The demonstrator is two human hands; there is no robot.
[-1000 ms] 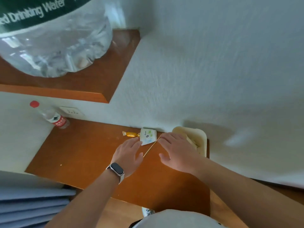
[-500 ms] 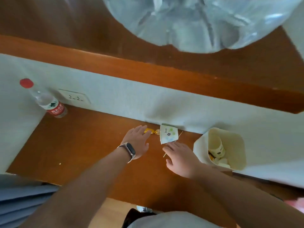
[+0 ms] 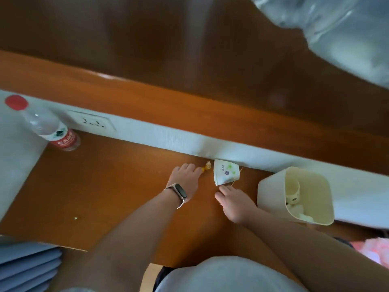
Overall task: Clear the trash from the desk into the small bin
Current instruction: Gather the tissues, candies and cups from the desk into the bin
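Item: candy wrapper (image 3: 205,167), at the back of the desk (image 3: 105,186). I log my left hand (image 3: 185,182) as having shifted onto it from the paper cup (image 3: 226,172); whether it pinches, I cannot tell. My right hand (image 3: 233,203) has drawn back to the stick (image 3: 233,183), grip unclear. The bin (image 3: 271,192) is at its 3 o'clock. Pickup looks to be starting.

A wooden desk (image 3: 105,186) is set against a white wall (image 3: 168,138); a wooden shelf (image 3: 147,98) is mounted above, a socket (image 3: 91,123) fitted near the desk's far-left corner.

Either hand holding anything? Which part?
Left hand fingertips meet the gold-wrapped candy at its near end; grip unconfirmed. Right hand holds nothing, fingertips beside the flattened paper cup.
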